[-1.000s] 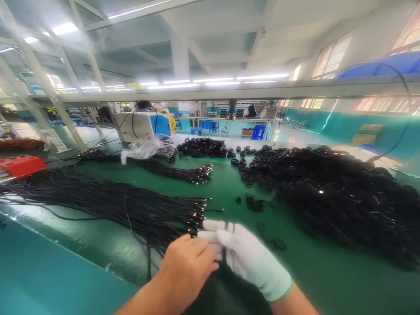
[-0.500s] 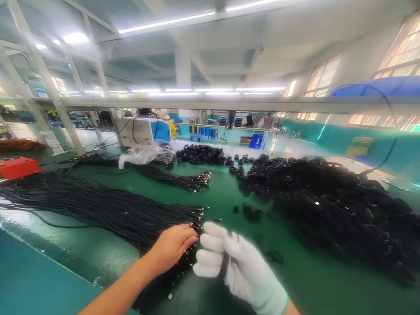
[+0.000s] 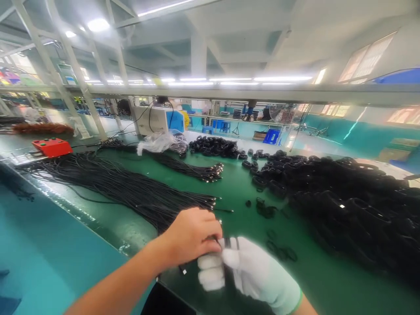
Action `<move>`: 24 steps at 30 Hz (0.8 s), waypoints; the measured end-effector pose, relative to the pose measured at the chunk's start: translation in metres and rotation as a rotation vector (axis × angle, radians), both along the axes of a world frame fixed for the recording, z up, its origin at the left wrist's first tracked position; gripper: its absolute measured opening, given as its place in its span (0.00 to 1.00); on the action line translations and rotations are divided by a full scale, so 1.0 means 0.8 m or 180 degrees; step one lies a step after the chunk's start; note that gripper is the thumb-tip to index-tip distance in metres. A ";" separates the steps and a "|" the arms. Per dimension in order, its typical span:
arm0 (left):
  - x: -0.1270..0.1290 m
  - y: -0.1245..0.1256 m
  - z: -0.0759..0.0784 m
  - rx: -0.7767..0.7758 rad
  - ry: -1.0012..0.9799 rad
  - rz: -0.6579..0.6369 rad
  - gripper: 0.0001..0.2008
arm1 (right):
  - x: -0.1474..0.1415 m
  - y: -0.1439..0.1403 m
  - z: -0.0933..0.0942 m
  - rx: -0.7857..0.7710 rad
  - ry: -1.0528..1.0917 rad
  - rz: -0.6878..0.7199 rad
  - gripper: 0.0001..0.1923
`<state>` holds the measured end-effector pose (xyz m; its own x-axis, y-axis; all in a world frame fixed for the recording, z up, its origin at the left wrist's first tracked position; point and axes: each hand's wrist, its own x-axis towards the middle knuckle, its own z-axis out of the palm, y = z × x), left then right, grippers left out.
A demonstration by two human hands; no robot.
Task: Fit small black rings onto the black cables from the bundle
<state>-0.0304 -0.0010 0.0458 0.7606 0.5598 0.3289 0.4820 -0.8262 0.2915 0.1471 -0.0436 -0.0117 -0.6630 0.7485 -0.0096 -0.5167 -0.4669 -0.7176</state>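
At near edge of green tabletop (image 3: 229,183): gloved right hand (image 3: 249,271) fist-closed around 2 or so black cables (image 3: 227,245); bare left hand (image 3: 192,234) touching it, fingers curled, pinching cable ends; long cable bundle (image 3: 131,190) fanned toward left edge, coiled cable heap (image 3: 344,197) at right
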 end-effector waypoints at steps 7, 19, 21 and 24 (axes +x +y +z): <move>-0.002 0.028 -0.035 -0.2425 -0.0948 -0.0045 0.07 | -0.022 -0.003 0.000 -0.0620 0.0619 0.0528 0.18; 0.022 0.002 -0.055 -0.0023 0.0702 0.1317 0.13 | 0.038 0.031 0.018 -0.0320 0.0629 -0.1746 0.19; 0.034 -0.021 -0.054 0.0142 0.0706 0.1214 0.12 | 0.041 0.034 0.016 -0.0269 0.0528 -0.1823 0.19; 0.045 -0.042 -0.052 0.0318 0.0623 0.0933 0.11 | 0.036 0.034 0.014 -0.0166 0.0383 -0.1806 0.21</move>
